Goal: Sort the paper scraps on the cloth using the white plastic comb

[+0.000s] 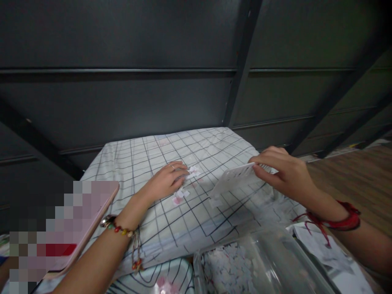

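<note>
My left hand (pixel 168 181) lies over the checked cloth, fingers spread and slightly bent. Its fingertips reach a small cluster of white and pink paper-like bits (pixel 193 171). Closer to me lies a second cluster of white and pink bits (pixel 180 197), just below the thumb. My right hand (pixel 280 167) pinches the upper right edge of a thin white sheet (pixel 234 176), between thumb and fingers. That sheet is tilted above the cloth and shows rows of small slots or marks. A pale scrap (pixel 215 201) is by its lower left corner.
The table has a white grid-patterned cloth (pixel 147 159). In front stands a clear plastic box (pixel 275 261) with many small white pieces (pixel 228 265), beside a striped tray (pixel 137 281) with pink bits. A pink, partly pixelated flat object (pixel 101 196) is at left. Dark panels (pixel 153 102) rise behind.
</note>
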### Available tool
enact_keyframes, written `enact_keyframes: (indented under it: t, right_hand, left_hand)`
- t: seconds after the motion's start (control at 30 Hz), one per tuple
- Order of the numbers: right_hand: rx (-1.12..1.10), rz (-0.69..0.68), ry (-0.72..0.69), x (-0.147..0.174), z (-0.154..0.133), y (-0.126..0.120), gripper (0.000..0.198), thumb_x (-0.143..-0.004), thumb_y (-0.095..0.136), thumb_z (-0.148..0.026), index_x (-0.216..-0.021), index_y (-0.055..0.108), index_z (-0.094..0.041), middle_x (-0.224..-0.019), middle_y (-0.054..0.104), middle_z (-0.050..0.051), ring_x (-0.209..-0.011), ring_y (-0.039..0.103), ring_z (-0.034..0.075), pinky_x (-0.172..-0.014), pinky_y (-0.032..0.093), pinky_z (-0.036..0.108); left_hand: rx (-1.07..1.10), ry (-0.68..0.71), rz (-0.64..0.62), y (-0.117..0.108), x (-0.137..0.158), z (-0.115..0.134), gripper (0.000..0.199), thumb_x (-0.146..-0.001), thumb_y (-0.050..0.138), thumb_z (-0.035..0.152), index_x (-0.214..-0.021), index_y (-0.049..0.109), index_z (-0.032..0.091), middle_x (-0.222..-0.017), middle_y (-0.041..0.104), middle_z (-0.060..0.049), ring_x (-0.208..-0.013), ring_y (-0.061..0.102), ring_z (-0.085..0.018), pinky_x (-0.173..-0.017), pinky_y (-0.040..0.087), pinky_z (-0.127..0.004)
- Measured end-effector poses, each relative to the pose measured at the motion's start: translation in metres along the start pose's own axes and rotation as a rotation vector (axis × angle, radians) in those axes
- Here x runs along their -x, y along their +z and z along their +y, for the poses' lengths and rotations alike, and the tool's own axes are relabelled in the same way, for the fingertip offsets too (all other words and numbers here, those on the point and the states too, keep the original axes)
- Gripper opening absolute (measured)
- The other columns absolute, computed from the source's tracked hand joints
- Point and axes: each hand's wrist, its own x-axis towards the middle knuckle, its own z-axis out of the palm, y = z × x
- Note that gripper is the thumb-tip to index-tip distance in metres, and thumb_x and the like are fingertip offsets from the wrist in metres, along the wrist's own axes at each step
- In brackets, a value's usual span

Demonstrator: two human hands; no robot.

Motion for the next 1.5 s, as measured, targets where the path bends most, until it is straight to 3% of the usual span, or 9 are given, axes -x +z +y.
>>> enact_keyframes:
  t: [0.3,0.57,0.8,1.0,1.17,1.27,1.5]
  right_hand:
    - [0.033,-0.007,0.054,0.013,-0.004,-0.004,0.009,-0.085,0.051,-0.021,-0.083,0.06,-0.021,-0.07,0.064,0.001,-0.068,0.057,0.016,-0.064,0.041,0.032]
    - [0.003,-0.005,0.021,0.022,-0.028,-0.033,0.006,-0.086,0.052,-0.017,-0.086,0.057,-0.021,-0.071,0.063,0.001,-0.067,0.057,0.016,-0.065,0.043,0.032]
    - [0.052,-0.016,-0.006,0.02,-0.033,-0.022,0.006,-0.084,0.053,-0.016,-0.085,0.058,-0.018,-0.07,0.064,0.003,-0.066,0.058,0.018,-0.061,0.043,0.034]
    - [-0.068,-0.038,0.071,0.034,-0.037,-0.04,0.009,-0.082,0.054,-0.015,-0.087,0.058,-0.023,-0.07,0.063,0.0,-0.068,0.059,0.017,-0.065,0.045,0.033]
    - [0.037,0.025,0.079,0.009,-0.027,-0.031,0.009,-0.085,0.051,-0.019,-0.086,0.06,-0.024,-0.072,0.064,0.001,-0.066,0.058,0.018,-0.063,0.042,0.035]
    - [0.044,-0.018,-0.002,0.001,-0.018,-0.022,0.007,-0.085,0.052,-0.022,-0.083,0.06,-0.022,-0.069,0.063,0.001,-0.066,0.058,0.019,-0.062,0.041,0.035]
    - [-0.034,-0.041,0.015,0.056,-0.025,-0.048,0.016,-0.079,0.058,-0.013,-0.091,0.059,-0.024,-0.07,0.063,0.002,-0.068,0.059,0.018,-0.065,0.045,0.036]
  left_hand:
    - [0.058,0.029,-0.005,-0.005,-0.002,0.006,0.025,-0.089,0.043,0.018,-0.105,0.062,0.016,-0.111,0.062,-0.01,-0.112,0.052,-0.023,-0.096,0.045,-0.043]
    - [0.125,0.084,-0.001,-0.005,-0.004,0.01,0.023,-0.087,0.048,0.021,-0.105,0.062,0.015,-0.111,0.061,-0.01,-0.11,0.052,-0.022,-0.095,0.045,-0.04]
    - [0.058,0.005,0.004,-0.007,-0.001,0.005,0.024,-0.086,0.044,0.018,-0.104,0.061,0.018,-0.11,0.062,-0.008,-0.11,0.053,-0.022,-0.095,0.046,-0.042]
    - [0.037,-0.024,0.031,-0.005,0.0,-0.002,0.025,-0.089,0.041,0.019,-0.103,0.062,0.018,-0.108,0.063,-0.008,-0.11,0.053,-0.023,-0.095,0.045,-0.042]
    - [0.009,-0.046,0.031,-0.006,0.002,-0.008,0.026,-0.089,0.04,0.018,-0.103,0.062,0.018,-0.107,0.064,-0.008,-0.11,0.053,-0.023,-0.095,0.046,-0.043]
    - [0.009,-0.055,0.025,-0.006,0.003,-0.01,0.027,-0.089,0.04,0.017,-0.102,0.062,0.016,-0.106,0.064,-0.009,-0.108,0.054,-0.023,-0.093,0.047,-0.042]
    - [0.089,0.038,-0.004,-0.005,-0.004,0.013,0.025,-0.089,0.043,0.019,-0.103,0.063,0.017,-0.109,0.063,-0.01,-0.11,0.054,-0.023,-0.096,0.045,-0.042]
